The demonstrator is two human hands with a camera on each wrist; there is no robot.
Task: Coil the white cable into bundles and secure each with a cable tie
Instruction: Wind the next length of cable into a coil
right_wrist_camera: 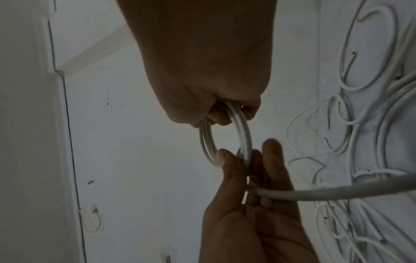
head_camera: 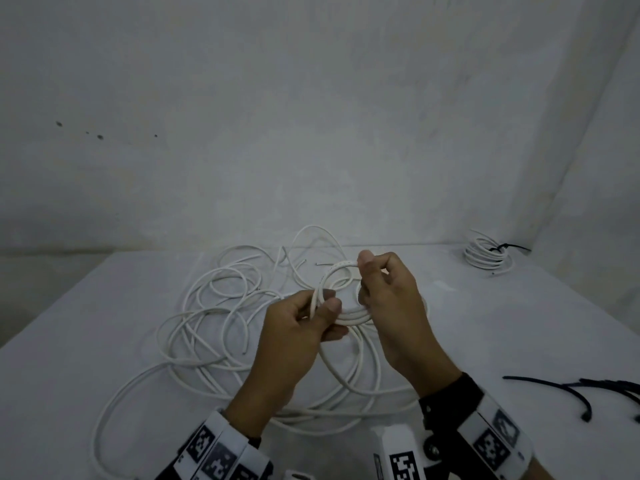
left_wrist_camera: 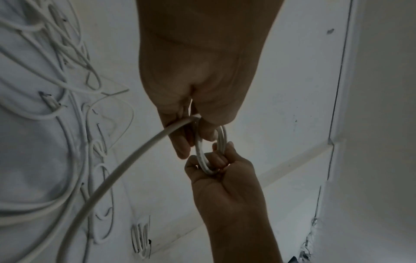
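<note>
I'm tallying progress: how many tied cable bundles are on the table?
1. The tied bundle lies at the table's far right corner, a black tie around it. The coil in both hands isn't tied yet.

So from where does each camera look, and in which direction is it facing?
Head: on the head, facing forward and down at the table; both hands and wrist bands show.
Left wrist: along the left hand toward the coil; right hand opposite.
Right wrist: along the right hand toward the coil; left hand opposite.
All share the coil.
</note>
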